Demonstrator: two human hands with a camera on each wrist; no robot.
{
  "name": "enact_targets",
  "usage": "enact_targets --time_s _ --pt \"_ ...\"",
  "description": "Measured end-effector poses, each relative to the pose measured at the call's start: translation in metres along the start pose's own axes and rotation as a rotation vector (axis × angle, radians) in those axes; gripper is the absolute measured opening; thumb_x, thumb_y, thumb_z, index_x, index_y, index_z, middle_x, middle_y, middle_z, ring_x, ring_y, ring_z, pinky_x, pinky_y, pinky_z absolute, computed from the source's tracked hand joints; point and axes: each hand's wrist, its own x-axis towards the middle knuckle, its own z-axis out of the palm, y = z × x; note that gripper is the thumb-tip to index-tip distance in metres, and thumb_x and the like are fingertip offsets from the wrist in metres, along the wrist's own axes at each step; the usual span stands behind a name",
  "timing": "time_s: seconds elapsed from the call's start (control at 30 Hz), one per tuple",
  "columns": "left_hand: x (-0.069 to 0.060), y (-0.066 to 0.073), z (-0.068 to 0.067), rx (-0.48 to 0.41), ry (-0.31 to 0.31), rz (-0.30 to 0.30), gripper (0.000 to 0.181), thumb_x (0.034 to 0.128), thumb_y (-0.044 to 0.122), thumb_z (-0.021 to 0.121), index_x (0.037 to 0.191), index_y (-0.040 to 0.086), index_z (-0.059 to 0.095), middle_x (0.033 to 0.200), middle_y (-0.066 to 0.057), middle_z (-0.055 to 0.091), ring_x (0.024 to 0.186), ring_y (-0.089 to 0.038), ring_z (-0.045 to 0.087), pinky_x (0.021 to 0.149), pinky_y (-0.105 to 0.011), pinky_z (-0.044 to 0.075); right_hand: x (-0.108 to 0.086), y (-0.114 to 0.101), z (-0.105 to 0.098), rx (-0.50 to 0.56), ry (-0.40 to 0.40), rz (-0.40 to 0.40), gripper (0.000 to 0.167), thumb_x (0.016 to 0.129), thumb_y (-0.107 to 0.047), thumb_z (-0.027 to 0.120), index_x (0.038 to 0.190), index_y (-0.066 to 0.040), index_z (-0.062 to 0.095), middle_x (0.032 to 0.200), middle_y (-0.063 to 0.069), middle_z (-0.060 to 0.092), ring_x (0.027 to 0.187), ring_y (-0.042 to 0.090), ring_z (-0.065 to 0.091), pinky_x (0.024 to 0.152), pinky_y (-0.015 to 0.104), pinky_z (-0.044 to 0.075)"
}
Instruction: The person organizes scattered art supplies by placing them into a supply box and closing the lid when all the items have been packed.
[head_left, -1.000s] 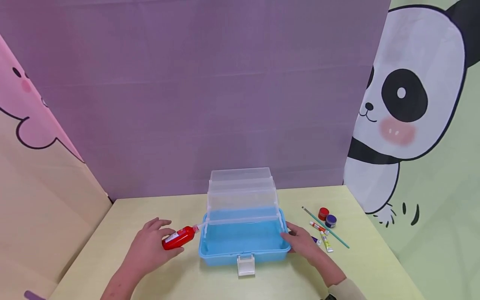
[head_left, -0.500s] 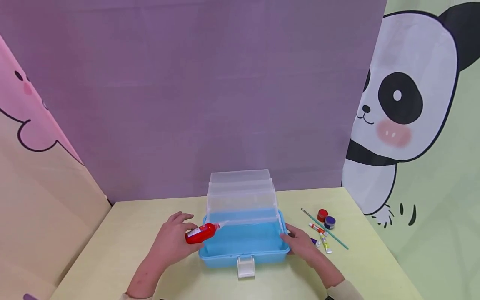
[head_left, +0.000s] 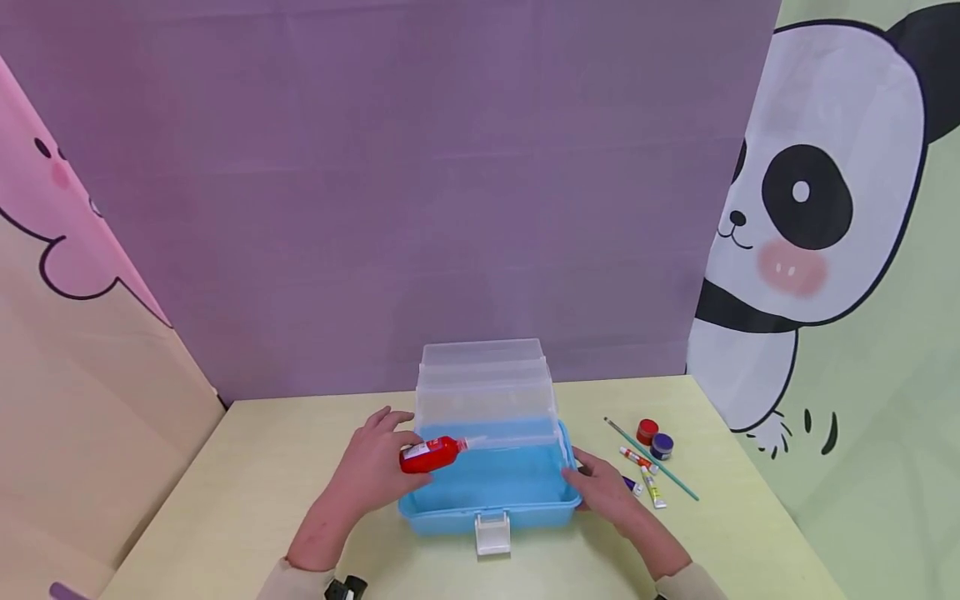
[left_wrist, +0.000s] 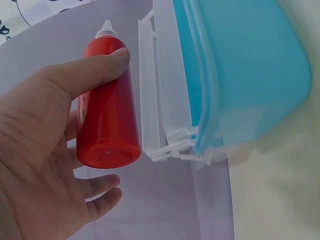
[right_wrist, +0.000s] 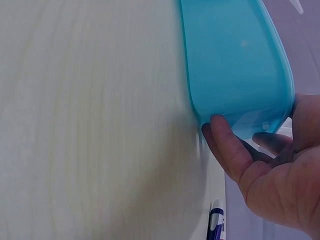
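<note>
My left hand [head_left: 372, 463] pinches a red bottle [head_left: 429, 455] between thumb and fingers, above the left side of an open blue box [head_left: 491, 518]. The bottle lies tilted, its clear pointed nozzle toward the right. In the left wrist view the thumb of the left hand [left_wrist: 45, 130] presses the red bottle [left_wrist: 107, 105], beside the box's raised clear trays. My right hand [head_left: 603, 493] grips the box's right end; in the right wrist view the right hand [right_wrist: 280, 185] has fingers at the outer wall of the blue box [right_wrist: 235, 55] and its thumb at the rim.
Right of the box on the table [head_left: 225, 492] lie a thin green brush [head_left: 671, 473], a red jar [head_left: 647, 431], a purple jar [head_left: 662, 446] and several small paint tubes [head_left: 652, 487]. A purple backdrop [head_left: 412, 208] stands behind the table. The box's white latch [head_left: 492, 533] hangs at its front.
My left hand has carried the red bottle rightward and slightly up, from beside the box to above its left part. My right hand has stayed on the box's right end.
</note>
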Motion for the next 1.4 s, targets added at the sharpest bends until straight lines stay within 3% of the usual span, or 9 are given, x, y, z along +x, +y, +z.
enact_targets --time_s 0.5,0.77,1.13,1.4 --pt "0.010 0.017 0.020 -0.026 -0.011 0.026 0.053 0.0552 0.032 0.094 0.101 0.018 0.074 0.132 -0.008 0.054 0.130 -0.038 0.037 0.091 -0.056 0.047 0.001 0.001 0.000 0.008 0.003 -0.002 0.062 0.096 -0.029 0.062 0.147 -0.002 0.039 0.117 0.018 0.060 0.099 0.031 0.062 0.071 0.040 0.059" --pt "0.011 0.022 0.027 -0.036 -0.044 0.010 0.054 0.0556 0.032 0.095 0.103 0.019 0.073 0.134 -0.008 0.052 0.130 -0.039 0.036 0.090 -0.057 0.047 0.002 0.004 0.003 0.004 0.012 0.005 0.062 0.096 -0.030 0.062 0.147 -0.002 0.040 0.122 0.019 0.059 0.101 0.031 0.062 0.071 0.040 0.059" --pt "0.009 0.026 0.033 -0.066 -0.033 0.052 0.052 0.0562 0.033 0.094 0.102 0.019 0.074 0.133 -0.009 0.053 0.128 -0.040 0.037 0.090 -0.058 0.047 0.002 0.007 0.000 -0.006 0.002 0.000 0.066 0.095 -0.035 0.063 0.148 -0.003 0.039 0.112 0.014 0.061 0.095 0.025 0.062 0.071 0.038 0.059" --pt "0.011 0.026 0.035 -0.082 -0.042 0.037 0.052 0.0560 0.033 0.094 0.102 0.020 0.073 0.135 -0.009 0.051 0.130 -0.039 0.036 0.091 -0.056 0.047 0.002 0.005 0.001 -0.003 0.005 -0.007 0.063 0.096 -0.032 0.062 0.147 -0.002 0.040 0.114 0.016 0.061 0.095 0.027 0.062 0.071 0.039 0.059"
